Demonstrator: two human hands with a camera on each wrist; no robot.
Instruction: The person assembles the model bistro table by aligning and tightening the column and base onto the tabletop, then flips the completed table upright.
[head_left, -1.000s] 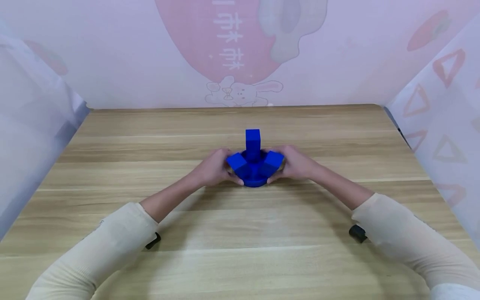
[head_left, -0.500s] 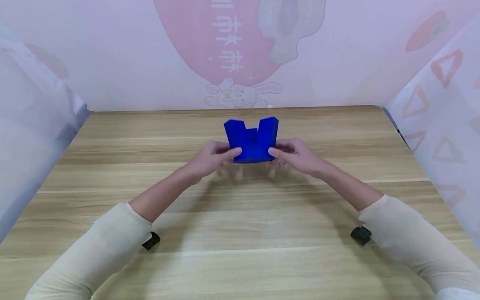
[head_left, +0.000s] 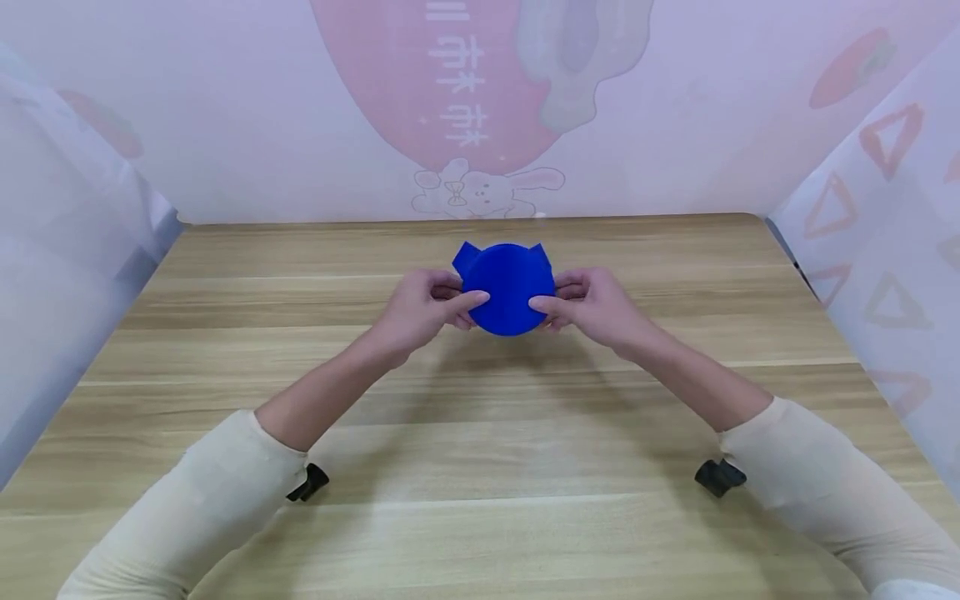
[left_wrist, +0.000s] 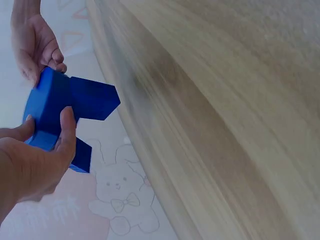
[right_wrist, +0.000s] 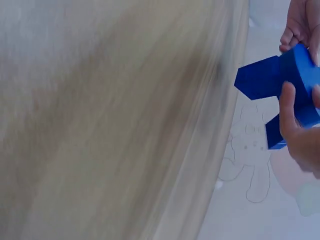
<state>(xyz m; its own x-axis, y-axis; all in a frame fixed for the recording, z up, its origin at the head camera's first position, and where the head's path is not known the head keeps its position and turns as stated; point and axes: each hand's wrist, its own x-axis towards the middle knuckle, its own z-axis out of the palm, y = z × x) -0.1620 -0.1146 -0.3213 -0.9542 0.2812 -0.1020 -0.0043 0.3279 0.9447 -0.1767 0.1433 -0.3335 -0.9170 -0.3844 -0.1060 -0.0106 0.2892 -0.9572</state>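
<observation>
Both hands hold a blue round-based piece with blocky prongs (head_left: 510,287). In the head view its flat disc faces the camera, and two prong tips show past the upper rim. My left hand (head_left: 420,312) pinches the left edge, its thumb on the disc and its fingers behind. On the opposite edge my right hand (head_left: 596,308) grips in the same way. The left wrist view shows the blue piece (left_wrist: 52,105) from the side, prongs pointing away from the thumbs. Two prongs of the blue piece (right_wrist: 260,77) are visible in the right wrist view. Shadows fall on the table below it.
A wood-grain table (head_left: 510,467) spreads under the arms. Behind it rises a pale wall (head_left: 262,125) with a printed rabbit and strawberries. Small black objects show beside each sleeve, the left one (head_left: 309,482) and the right one (head_left: 720,477).
Both hands have raised the blue piece and tipped it, so its prongs, upright before, now point away and the flat underside faces the head camera. The thumbs now lie on that underside.
</observation>
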